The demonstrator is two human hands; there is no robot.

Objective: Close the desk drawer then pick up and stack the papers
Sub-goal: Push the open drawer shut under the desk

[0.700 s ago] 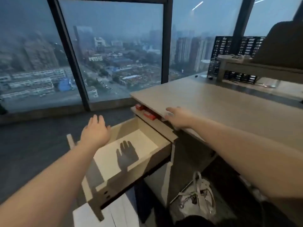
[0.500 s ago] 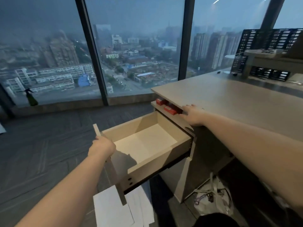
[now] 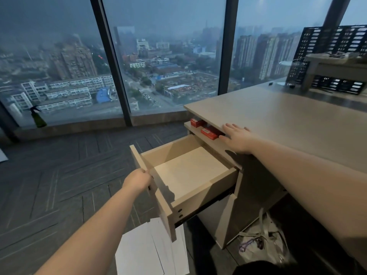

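Note:
The light wooden desk drawer (image 3: 188, 173) stands pulled out from the desk (image 3: 288, 120), and I see nothing inside it. My left hand (image 3: 137, 180) presses against the outer face of the drawer front (image 3: 156, 191), fingers curled at its top edge. My right hand (image 3: 237, 136) lies flat and open on the desk's front edge, above the drawer. White papers (image 3: 151, 251) lie loosely overlapped on the dark floor under the drawer front.
Red boxes (image 3: 207, 132) sit in the open shelf slot under the desktop. A white bag (image 3: 260, 247) lies on the floor beside the cabinet. A black perforated rack (image 3: 333, 56) and a riser stand at the desk's far end. A green spray bottle (image 3: 38, 118) is by the window.
My left hand dropped from above the open drawer to the outside of its front panel and took hold there. My right hand stayed on the desk edge. The view shifted left.

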